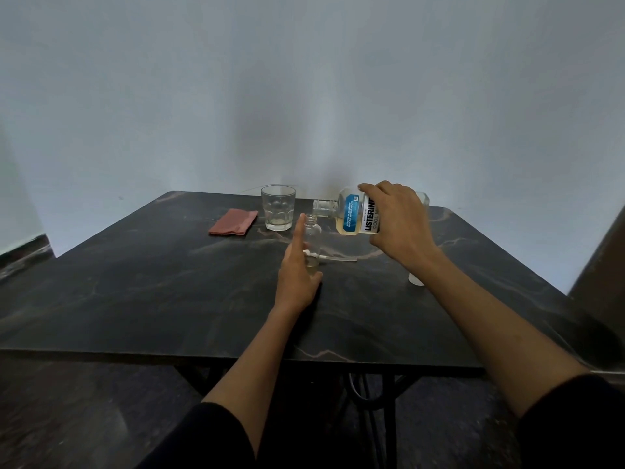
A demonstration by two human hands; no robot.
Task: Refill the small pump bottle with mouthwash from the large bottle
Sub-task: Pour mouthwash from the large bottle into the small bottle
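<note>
While the right hand (399,221) holds the large bottle (355,213) tipped almost level above the worktop (169,282), its open neck points left toward the small bottle (311,245). That grip is wrapped over the labelled body, fingers across the top and thumb underneath, pinching the bottle firmly. A shallow pool of pale yellowish mouthwash lies along the lower side of the tilted bottle; whether any is streaming from the mouth cannot be told.

The small bottle stands upright near the middle of the worktop with its top uncapped, the neck just below and to the left of the large bottle's mouth. A little pale liquid shows at its bottom. The left hand (297,269) steadies it from the near side: the thumb presses the base and the forefinger stretches up along the side to the neck, so this grip is loosely spread around the bottle rather than clenched.

Behind the small bottle lies the white pump head with its tube (333,257) flat on the worktop. Farther back stands an empty glass tumbler (278,207), and to its left a folded pink cloth (233,222). A small white cap (416,278) sits just beside the right forearm.
</note>
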